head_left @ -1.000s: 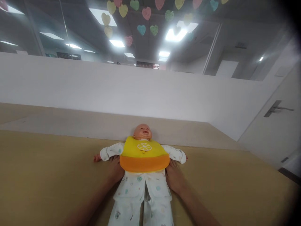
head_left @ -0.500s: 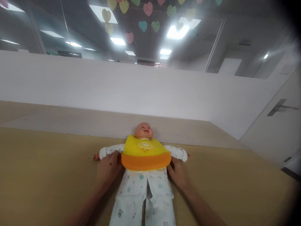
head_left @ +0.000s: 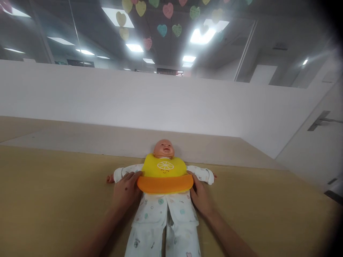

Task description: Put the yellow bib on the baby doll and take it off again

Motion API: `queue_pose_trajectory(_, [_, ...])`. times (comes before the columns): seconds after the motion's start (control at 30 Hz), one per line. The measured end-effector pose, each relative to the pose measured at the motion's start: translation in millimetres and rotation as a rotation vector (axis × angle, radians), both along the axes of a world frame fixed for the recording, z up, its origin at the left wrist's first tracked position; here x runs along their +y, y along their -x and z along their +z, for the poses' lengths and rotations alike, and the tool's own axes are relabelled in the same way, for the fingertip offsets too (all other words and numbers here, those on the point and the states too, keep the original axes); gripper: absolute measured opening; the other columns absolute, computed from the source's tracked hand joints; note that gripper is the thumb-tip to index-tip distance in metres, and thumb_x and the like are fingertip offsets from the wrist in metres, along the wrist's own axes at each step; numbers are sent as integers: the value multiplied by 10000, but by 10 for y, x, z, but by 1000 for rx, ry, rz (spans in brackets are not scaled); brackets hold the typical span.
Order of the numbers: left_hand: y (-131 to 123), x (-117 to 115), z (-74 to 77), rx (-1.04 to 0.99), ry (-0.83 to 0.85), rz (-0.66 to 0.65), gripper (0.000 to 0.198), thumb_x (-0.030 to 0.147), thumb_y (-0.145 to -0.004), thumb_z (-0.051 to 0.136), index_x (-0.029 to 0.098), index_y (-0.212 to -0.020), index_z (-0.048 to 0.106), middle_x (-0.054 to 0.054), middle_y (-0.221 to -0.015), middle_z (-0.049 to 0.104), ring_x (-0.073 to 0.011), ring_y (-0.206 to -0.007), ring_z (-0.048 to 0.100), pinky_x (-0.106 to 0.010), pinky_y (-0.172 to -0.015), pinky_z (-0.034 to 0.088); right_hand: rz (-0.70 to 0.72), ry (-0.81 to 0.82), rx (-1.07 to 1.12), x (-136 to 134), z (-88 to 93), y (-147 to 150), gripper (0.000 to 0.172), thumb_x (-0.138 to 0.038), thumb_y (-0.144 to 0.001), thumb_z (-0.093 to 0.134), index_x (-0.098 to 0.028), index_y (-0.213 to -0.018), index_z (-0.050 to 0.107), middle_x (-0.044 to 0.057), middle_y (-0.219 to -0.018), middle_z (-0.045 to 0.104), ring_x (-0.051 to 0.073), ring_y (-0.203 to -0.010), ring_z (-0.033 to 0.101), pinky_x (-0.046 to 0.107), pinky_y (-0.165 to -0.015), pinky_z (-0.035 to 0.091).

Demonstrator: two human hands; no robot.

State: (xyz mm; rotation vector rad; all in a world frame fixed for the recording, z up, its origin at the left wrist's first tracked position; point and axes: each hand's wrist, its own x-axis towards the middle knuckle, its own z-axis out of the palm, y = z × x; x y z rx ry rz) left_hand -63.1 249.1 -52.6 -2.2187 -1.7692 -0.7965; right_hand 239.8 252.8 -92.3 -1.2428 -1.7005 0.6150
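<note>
A baby doll (head_left: 163, 149) lies on its back on a tan tabletop (head_left: 53, 200), wearing white patterned pyjamas (head_left: 163, 217). Over its chest sits a yellow bib (head_left: 164, 169) with an orange catch pocket (head_left: 165, 184) along the lower edge. My left hand (head_left: 125, 191) lies at the bib's left end, its fingers over the doll's sleeve. My right hand (head_left: 200, 196) is at the opposite end. Both hands appear to pinch the orange edge. The thumbs are partly hidden.
A pale raised surface (head_left: 107, 142) runs behind the doll's head, backed by a white partition wall (head_left: 134, 103). A door with a metal handle (head_left: 318, 120) stands at the right. Paper hearts (head_left: 162, 30) hang from the ceiling above.
Both hands have slid up from the doll's waist to the bib's ends. The orange pocket now bows slightly and sits a little higher. The view has barely shifted since the last frame.
</note>
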Motion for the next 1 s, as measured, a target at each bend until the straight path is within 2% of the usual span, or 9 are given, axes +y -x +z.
queue_pose_trajectory(0.23, [1, 10, 29, -55, 5, 5, 356, 152, -767, 445, 183, -1049, 659, -66, -1060, 702, -246, -976, 637, -342, -772, 477, 16, -6, -31, -21, 57, 19, 444, -231, -886, 361, -172, -1317, 447, 77, -1344, 524, 140, -1250, 488, 296, -1076, 368])
queue_pose_trajectory(0.43, [-18, 11, 22, -110, 46, -4, 374, 165, -749, 452, 176, -1072, 641, -79, -1099, 693, -238, -1009, 631, -335, -832, 473, -26, -75, 29, -16, 89, -39, 374, -259, -866, 429, -185, -1222, 516, 74, -1223, 603, 177, -1119, 578, 308, -981, 447])
queue_pose_trajectory(0.6, [-20, 22, -1, -163, 0, -28, 398, 151, -730, 438, 160, -1073, 639, -86, -1080, 696, -240, -997, 636, -344, -838, 478, -26, -99, 88, 1, 70, -73, 364, -288, -876, 426, -166, -1199, 541, 96, -1234, 591, 199, -1156, 548, 356, -1016, 427])
queue_pose_trajectory(0.77, [-15, 15, -13, -213, -41, -53, 410, 149, -720, 436, 150, -1085, 623, -82, -1081, 689, -238, -1009, 623, -348, -850, 472, -49, -122, 80, -6, 56, -92, 352, -299, -893, 415, -183, -1202, 537, 76, -1233, 585, 185, -1174, 528, 344, -1033, 405])
queue_pose_trajectory(0.93, [-49, -6, 38, -217, 92, -28, 318, 173, -736, 441, 182, -1008, 604, -58, -1006, 692, -222, -937, 628, -321, -785, 456, -22, -74, 20, -25, 63, -79, 371, -278, -872, 415, -186, -1218, 510, 72, -1174, 625, 184, -1070, 594, 323, -951, 452])
queue_pose_trajectory(1.0, [-63, -3, 65, -208, 155, 9, 326, 186, -754, 440, 178, -1049, 579, -59, -967, 693, -221, -909, 630, -314, -746, 444, -15, -49, -8, -13, 61, -89, 403, -293, -868, 426, -187, -1252, 486, 68, -1113, 650, 188, -1003, 620, 319, -894, 473])
